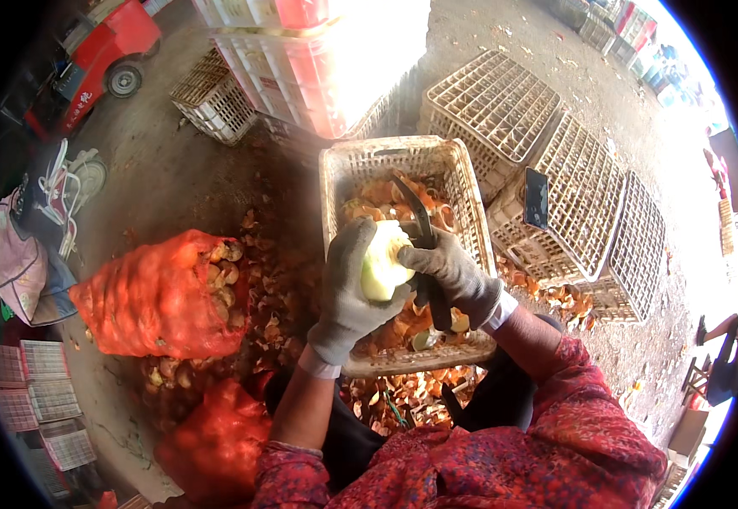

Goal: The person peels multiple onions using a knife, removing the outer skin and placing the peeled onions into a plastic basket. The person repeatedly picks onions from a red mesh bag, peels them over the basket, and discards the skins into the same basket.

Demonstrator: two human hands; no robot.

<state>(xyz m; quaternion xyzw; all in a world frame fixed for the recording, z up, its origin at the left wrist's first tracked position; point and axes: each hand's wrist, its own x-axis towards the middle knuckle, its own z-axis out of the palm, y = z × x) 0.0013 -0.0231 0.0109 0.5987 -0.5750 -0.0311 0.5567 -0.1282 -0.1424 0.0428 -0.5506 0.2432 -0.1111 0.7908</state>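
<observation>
Both of my hands wear grey knitted gloves. My left hand (356, 292) is closed round the left side and underside of a peeled, pale green-white onion (383, 262). My right hand (455, 270) grips a dark tool (418, 207), perhaps scissors or a knife, its curved blade pointing up and away; the thumb of that hand presses on the onion. Both hands are above a dirty white plastic crate (407, 366) that holds orange-brown onion skins (378, 191) and a few pale pieces. The inside of my left palm is hidden by the onion.
Left of the crate lies an orange-red mesh sack (159, 296) of onions, another red sack (216, 439) nearer. Upturned lattice crates (496, 105) stand at right, a phone (536, 198) on one. Stacked crates (280, 70) rise ahead. Onion skins litter the ground; a red vehicle (105, 54) stands far left.
</observation>
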